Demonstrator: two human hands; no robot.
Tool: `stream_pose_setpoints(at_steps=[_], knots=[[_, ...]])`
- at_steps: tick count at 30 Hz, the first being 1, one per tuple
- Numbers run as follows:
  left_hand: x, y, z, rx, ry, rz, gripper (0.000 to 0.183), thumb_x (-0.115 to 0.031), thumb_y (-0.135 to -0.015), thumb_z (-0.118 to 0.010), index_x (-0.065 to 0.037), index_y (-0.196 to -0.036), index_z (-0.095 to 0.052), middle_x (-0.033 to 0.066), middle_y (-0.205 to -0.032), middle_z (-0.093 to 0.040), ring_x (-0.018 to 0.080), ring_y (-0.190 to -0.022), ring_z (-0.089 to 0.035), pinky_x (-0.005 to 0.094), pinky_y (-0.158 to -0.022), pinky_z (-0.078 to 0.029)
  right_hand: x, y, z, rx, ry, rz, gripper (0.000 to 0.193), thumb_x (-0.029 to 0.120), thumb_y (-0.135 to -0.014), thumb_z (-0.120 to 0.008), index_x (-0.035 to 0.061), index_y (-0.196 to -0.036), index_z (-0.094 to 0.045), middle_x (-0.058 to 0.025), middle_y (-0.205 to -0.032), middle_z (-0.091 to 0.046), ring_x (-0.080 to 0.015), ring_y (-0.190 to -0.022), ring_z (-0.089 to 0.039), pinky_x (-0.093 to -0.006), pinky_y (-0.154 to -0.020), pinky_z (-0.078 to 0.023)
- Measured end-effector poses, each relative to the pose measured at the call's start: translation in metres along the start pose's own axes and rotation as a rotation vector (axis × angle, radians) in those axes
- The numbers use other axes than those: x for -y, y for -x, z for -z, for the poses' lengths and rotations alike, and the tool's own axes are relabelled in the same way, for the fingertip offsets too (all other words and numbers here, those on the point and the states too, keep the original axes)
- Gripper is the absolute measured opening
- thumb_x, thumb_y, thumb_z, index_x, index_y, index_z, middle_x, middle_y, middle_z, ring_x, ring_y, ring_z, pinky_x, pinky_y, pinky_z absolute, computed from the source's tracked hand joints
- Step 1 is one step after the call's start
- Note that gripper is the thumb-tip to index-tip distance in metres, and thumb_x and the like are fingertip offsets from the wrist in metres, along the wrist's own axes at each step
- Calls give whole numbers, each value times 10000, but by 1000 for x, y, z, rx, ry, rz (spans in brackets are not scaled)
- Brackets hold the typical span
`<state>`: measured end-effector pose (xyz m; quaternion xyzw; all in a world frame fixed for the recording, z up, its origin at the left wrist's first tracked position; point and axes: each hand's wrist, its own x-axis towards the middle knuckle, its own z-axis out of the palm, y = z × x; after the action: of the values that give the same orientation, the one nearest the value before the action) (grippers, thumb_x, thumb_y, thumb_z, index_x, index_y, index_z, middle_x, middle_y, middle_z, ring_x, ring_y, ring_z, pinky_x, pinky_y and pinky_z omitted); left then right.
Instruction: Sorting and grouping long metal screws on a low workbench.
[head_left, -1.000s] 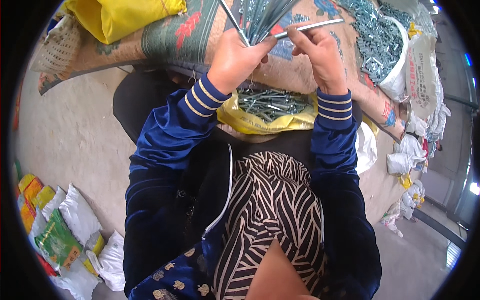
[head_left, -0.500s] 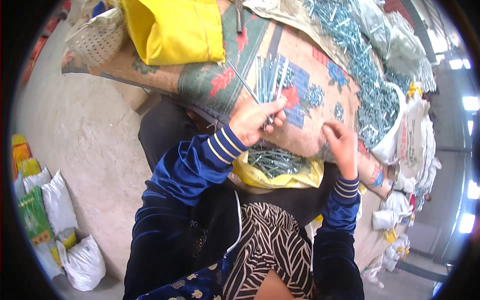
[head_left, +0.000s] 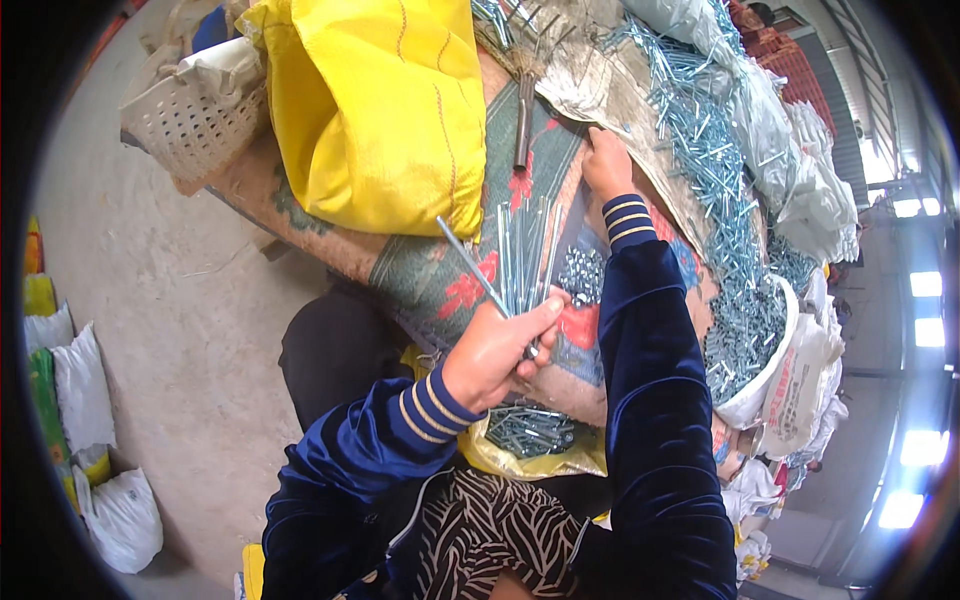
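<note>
My left hand (head_left: 505,350) is closed, thumb on top, around a long thin metal rod (head_left: 470,262) that slants up to the left. A bolt-like end shows below its fingers. Just beyond the thumb, several long bright rods (head_left: 522,245) fan out over the patterned carpet pad (head_left: 400,265); whether the hand also holds some of them is hard to tell. My right arm reaches far forward. At its end my right hand (head_left: 608,165) pinches the edge of a dirty beige cloth (head_left: 590,80). Beside the rods lies a small pile of metal nuts (head_left: 582,275).
A yellow sack (head_left: 375,110) and a perforated white basket (head_left: 200,120) stand at far left. A dark metal tube (head_left: 523,125) lies ahead. Heaped bolts (head_left: 700,150) run down the right to a white sack (head_left: 775,375). A yellow bag (head_left: 480,452) of metal pieces sits at my lap.
My right hand has gone from beside the pad's near right part forward to the beige cloth's edge. The left hand keeps its grip on the rod. The view has shifted forward.
</note>
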<state>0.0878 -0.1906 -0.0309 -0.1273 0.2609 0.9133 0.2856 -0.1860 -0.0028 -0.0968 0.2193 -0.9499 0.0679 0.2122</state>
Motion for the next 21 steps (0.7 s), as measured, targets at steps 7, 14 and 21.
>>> stream_pose_setpoints(at_steps=[7,14,21], knots=[[-12,-3,-3,-39,41,-65,238,-168,-930,-558,-2,-1100,-552,-4,-694,-499,61,-535,-459,189,-415,-338,0,-18,-18,3,-316,30,189,144,-840,-545,27,-978,-601,-195,-975,-623,-372,-927,-581,-443,-821,-461],[-4,-7,-5,-11,50,-49,238,-158,-927,-555,-2,-1104,-525,0,-689,-484,69,-518,-445,185,-410,-328,44,-30,-31,-122,-102,50,288,211,-864,-564,67,-1113,-585,-161,-962,-627,-346,-884,-591,-433,-771,-467],[-3,-5,-4,-48,-1,-85,232,-144,-926,-543,-6,-1111,-522,6,-715,-492,72,-544,-451,195,-424,-342,48,-23,4,-57,-121,345,184,117,-780,-616,66,-950,-661,-126,-960,-657,-309,-897,-617,-389,-772,-497]])
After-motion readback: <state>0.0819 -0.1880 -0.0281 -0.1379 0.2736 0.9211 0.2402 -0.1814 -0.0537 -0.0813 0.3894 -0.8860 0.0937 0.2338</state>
